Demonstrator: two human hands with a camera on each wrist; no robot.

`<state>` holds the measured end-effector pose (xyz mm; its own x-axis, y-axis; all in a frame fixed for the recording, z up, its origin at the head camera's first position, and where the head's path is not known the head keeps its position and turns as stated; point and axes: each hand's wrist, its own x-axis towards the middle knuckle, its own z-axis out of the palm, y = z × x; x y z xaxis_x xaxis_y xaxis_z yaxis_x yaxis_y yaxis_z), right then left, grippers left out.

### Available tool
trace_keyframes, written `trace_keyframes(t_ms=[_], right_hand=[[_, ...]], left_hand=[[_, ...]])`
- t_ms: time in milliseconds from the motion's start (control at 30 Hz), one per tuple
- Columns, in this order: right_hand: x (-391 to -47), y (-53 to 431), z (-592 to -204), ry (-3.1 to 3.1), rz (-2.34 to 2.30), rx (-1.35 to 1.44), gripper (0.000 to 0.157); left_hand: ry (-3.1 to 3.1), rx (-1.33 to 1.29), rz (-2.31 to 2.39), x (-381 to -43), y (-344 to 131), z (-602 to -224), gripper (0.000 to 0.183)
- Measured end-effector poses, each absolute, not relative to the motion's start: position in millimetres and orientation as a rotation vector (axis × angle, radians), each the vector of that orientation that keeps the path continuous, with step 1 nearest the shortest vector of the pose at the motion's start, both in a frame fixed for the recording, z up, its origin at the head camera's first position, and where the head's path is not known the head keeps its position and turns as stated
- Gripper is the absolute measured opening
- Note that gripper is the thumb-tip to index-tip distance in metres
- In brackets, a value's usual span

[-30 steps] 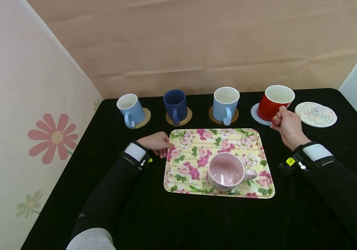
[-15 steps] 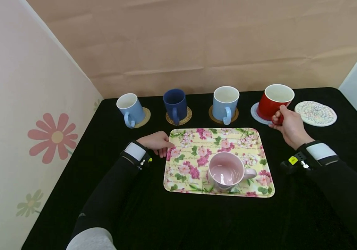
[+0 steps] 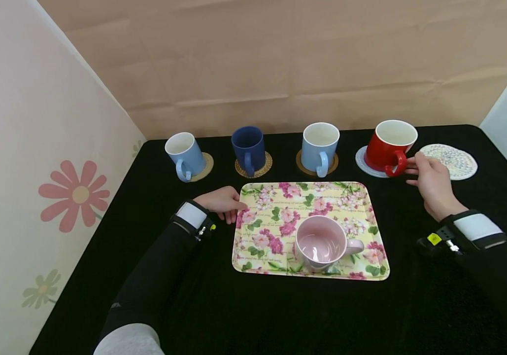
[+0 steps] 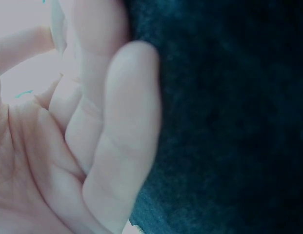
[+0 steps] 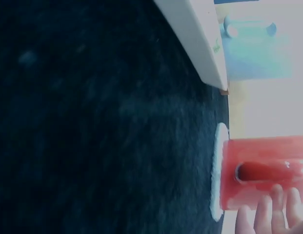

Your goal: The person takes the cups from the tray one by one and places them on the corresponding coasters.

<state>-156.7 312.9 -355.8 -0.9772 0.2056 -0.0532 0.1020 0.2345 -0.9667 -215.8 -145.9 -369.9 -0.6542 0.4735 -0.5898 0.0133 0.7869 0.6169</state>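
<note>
My left hand pinches the left rim of a flowered tray; in the left wrist view its fingers lie beside the dark cloth. On the tray stands a pink mug, handle to the right. The red mug, white inside, stands upright on a pale blue coaster at the back right. My right hand is just right of its handle, fingers loosely extended and holding nothing. In the right wrist view the fingertips appear close to the red mug; I cannot tell whether they touch.
Along the back stand a light blue mug, a dark blue mug and another light blue mug, each on a coaster. A patterned white coaster lies behind my right hand. Walls bound the black table behind and at the sides.
My right hand has let go of the red mug's handle and moved right, its fingers straightening. The red mug stays on its coaster. The left hand and tray have not visibly moved.
</note>
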Motion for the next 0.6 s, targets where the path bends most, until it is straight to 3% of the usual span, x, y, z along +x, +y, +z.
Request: trace_keyframes(t_ms=[300, 600], right_hand=[[-133, 308, -344, -2.328, 1.648, -0.208, 0.024], [-97, 260, -353, -2.542, 1.600, 0.220, 0.024]], left_hand=[[2.206, 0.382, 0.739, -214, -146, -365, 0.034], [2.202, 0.386, 0.761, -211, -145, -367, 0.033]])
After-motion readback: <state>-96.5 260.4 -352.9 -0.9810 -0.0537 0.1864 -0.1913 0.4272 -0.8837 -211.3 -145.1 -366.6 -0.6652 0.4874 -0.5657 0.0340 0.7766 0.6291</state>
